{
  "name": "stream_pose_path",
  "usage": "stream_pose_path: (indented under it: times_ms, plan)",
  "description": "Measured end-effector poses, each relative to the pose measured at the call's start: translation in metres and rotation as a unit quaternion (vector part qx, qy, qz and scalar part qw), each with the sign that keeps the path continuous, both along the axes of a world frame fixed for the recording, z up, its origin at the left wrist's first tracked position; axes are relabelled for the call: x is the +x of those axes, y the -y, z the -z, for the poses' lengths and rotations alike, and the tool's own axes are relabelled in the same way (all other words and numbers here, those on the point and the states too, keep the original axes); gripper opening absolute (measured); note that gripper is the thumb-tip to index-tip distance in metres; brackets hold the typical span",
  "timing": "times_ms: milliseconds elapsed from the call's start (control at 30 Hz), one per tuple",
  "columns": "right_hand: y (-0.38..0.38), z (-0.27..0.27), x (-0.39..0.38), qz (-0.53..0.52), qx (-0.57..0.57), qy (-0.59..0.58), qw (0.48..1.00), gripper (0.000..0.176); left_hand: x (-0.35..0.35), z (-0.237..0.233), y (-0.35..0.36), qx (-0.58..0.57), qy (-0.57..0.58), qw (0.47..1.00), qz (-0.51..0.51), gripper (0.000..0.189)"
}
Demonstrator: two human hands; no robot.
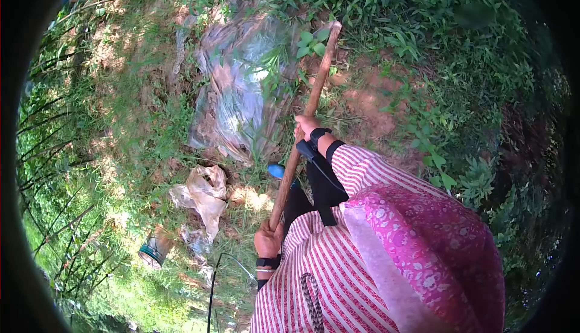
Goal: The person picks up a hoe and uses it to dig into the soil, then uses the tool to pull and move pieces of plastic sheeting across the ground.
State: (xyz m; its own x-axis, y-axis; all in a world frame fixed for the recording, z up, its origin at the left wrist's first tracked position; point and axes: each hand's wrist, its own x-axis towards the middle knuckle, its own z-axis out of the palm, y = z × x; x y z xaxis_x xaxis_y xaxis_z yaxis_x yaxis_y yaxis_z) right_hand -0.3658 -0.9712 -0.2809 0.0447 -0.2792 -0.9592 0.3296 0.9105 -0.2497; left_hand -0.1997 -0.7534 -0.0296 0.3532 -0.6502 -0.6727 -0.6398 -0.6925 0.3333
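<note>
A long wooden stick [316,89] slants across the middle of the view, its pale end pointing up and away. My right hand [307,129] is closed around it near mid-length. Lower down, at the near end, my left hand [269,240] also grips the stick. Both wrists wear dark bands. Beyond the stick, to its left, a crumpled clear plastic sheet [238,106] lies on the grass. A blue shoe tip [276,170] shows beside the stick, below my right hand.
A crumpled off-white bag or cloth [208,203] lies left of my legs, near a tipped-over container [154,249]. A thin black curved line [212,284] rises near my left wrist. Leafy plants [386,12] grow thickly beyond the bare soil [371,100].
</note>
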Motion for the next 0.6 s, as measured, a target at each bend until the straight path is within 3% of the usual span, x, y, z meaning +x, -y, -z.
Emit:
stream_pose_path:
  times_ms: [33, 100, 167, 200, 267, 333, 400, 467, 533, 600]
  plan:
    - [-0.014, -0.044, 0.018, 0.028, 0.055, -0.099, 0.993, 0.018, 0.008, 0.005, -0.044, -0.020, 0.001, 0.999, -0.035, 0.031]
    - [-0.072, -0.033, 0.029, 0.029, 0.091, -0.005, 0.995, 0.018, 0.017, -0.014, -0.090, 0.063, 0.014, 0.995, -0.073, 0.027]
    - [-0.125, -0.012, 0.035, 0.019, 0.125, 0.012, 0.992, 0.017, 0.042, 0.007, -0.177, 0.030, -0.108, 0.972, -0.206, 0.030]
    - [-0.132, -0.031, 0.040, 0.020, 0.142, -0.021, 0.989, 0.016, 0.034, -0.018, -0.149, 0.026, -0.108, 0.972, -0.208, 0.030]
    - [-0.143, -0.046, 0.043, 0.025, 0.166, -0.033, 0.985, 0.013, 0.006, -0.105, -0.052, 0.161, 0.035, 0.981, -0.099, 0.033]
    - [-0.131, -0.061, 0.037, 0.029, 0.175, -0.057, 0.982, 0.012, 0.014, -0.091, -0.055, 0.156, 0.027, 0.985, -0.074, 0.033]
    - [-0.099, -0.061, 0.022, 0.045, 0.168, -0.077, 0.982, 0.012, 0.019, -0.048, -0.074, 0.098, 0.029, 0.994, -0.029, 0.034]
    - [-0.062, -0.045, -0.007, 0.100, 0.121, -0.026, 0.987, 0.015, 0.013, -0.015, -0.047, 0.028, 0.040, 0.998, 0.037, 0.031]
    - [-0.007, -0.058, -0.032, 0.130, 0.043, -0.046, 0.989, 0.020, 0.004, 0.006, 0.000, -0.013, 0.037, 0.994, 0.105, 0.034]
    - [0.044, -0.059, -0.060, 0.164, -0.020, -0.013, 0.986, 0.020, -0.014, 0.011, 0.058, -0.066, -0.002, 0.994, 0.084, 0.034]
